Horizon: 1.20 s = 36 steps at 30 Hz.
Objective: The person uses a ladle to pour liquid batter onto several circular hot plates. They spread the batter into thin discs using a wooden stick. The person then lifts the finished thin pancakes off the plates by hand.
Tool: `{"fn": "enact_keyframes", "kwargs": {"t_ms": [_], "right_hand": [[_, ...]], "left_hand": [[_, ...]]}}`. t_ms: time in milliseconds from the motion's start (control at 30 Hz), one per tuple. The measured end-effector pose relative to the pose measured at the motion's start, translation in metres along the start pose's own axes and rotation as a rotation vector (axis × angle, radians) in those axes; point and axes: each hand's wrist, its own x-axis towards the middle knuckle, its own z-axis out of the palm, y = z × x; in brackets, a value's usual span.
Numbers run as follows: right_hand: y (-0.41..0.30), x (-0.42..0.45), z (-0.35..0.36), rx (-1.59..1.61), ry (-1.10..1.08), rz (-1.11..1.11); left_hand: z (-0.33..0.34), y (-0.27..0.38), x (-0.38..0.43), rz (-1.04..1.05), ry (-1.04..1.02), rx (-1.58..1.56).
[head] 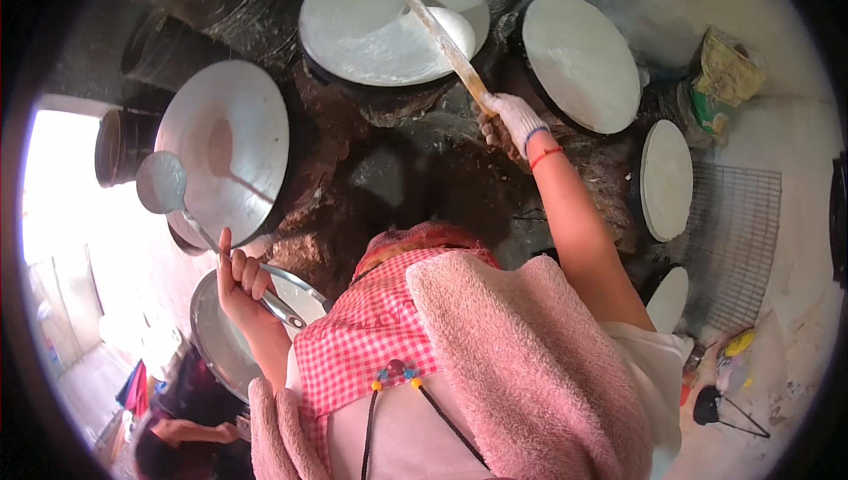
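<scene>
My left hand [244,284], bare, grips the handle of a metal ladle [161,182]. The ladle's batter-coated bowl hangs above the left edge of a bare, shiny round griddle [248,109], casting a shadow on it. Beneath my left forearm sits a steel basin [209,341] with white liquid inside. In its white knit glove, my right hand [511,116] holds a flat wooden stick [440,39]. The stick reaches across the far round griddle [331,23], over a mound of white batter [457,28]. A thin white film spreads over much of that griddle.
More round griddles [583,63] carrying white sheets curve around on the right. A wire rack [735,241] lies beyond them, near a yellow-green sack [725,76]. At the left stands a dark bucket [112,149]. Another person's arm [199,431] shows at lower left.
</scene>
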Motion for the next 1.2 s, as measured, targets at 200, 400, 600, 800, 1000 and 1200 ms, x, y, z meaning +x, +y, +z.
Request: {"fn": "enact_keyframes", "kwargs": {"t_ms": [200,400,600,800,1000,1200], "right_hand": [[0.005,0.004,0.005,-0.902,0.318,-0.377],[0.041,0.041,-0.051,-0.752,0.287,-0.306],[-0.048,0.046,-0.027,-0.016,-0.168,-0.096],[-0.019,0.038,-0.085,-0.059,0.017,-0.386],[0.001,0.067,-0.065,-0.385,0.210,-0.678],[-0.021,0.076,-0.050,-0.305,-0.045,-0.659]], "left_hand": [[0.054,-0.035,0.019,-0.050,-0.029,0.105],[0.099,-0.092,0.040,-0.079,-0.006,0.265],[0.142,-0.152,0.072,-0.248,-0.062,0.236],[0.193,-0.204,0.102,-0.304,0.011,0.544],[0.211,-0.234,0.141,-0.367,-0.054,0.574],[0.240,-0.247,0.174,-0.390,-0.059,0.558]]}}
